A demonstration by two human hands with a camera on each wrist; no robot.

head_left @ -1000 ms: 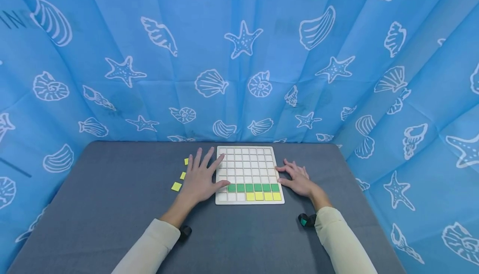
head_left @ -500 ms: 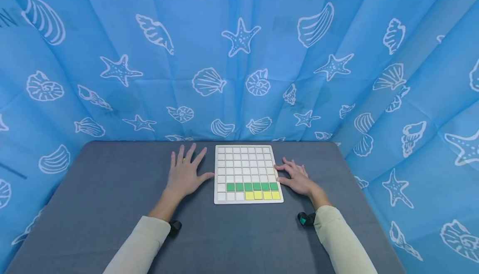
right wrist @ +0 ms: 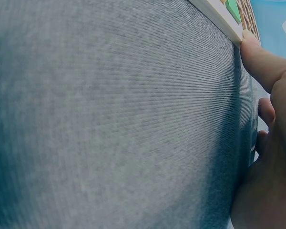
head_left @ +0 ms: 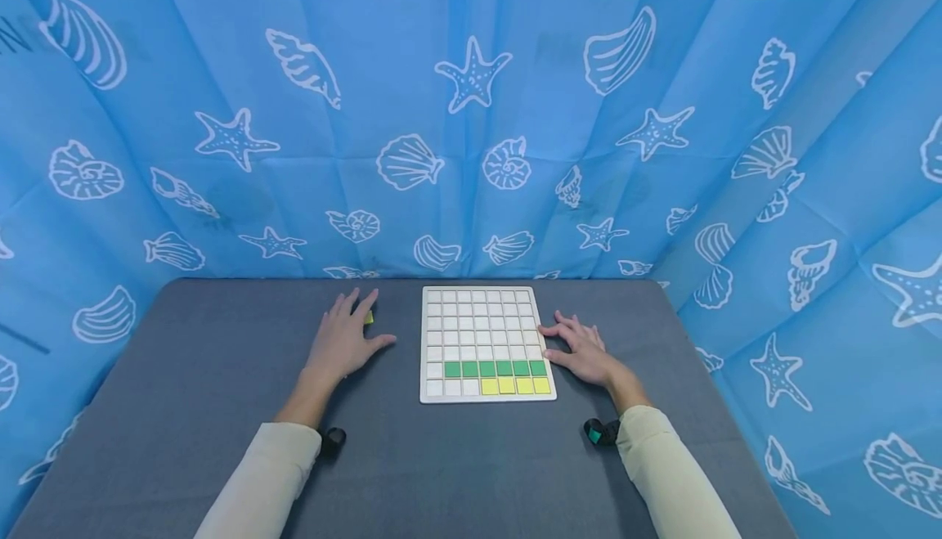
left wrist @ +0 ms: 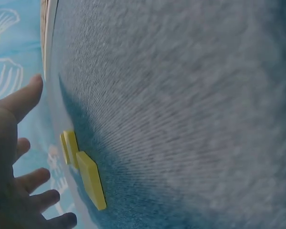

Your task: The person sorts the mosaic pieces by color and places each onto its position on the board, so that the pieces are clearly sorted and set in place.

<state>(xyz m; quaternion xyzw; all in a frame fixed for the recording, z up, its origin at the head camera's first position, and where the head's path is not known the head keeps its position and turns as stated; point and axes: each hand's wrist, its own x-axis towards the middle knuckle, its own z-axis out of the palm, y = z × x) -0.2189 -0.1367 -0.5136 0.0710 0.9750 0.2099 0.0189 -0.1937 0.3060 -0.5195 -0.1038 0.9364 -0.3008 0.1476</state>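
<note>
My left hand hovers left of the board, thumb out and fingers spread, holding nothing. Below it lie yellow square tiles; one yellow tile peeks out by the fingers, the others being hidden in the head view. The left wrist view shows a near yellow tile with more yellow tiles behind. A white gridded board carries a row of green tiles above a partial row of yellow tiles. My right hand touches the board's right edge, its thumb against the side.
Grey cloth covers the table. A blue curtain with white shells and starfish hangs behind and along the sides. Black bands sit at both wrists.
From over the board's left part, my left hand has moved left and now covers most of the loose yellow tiles. The right hand stays at the board's edge.
</note>
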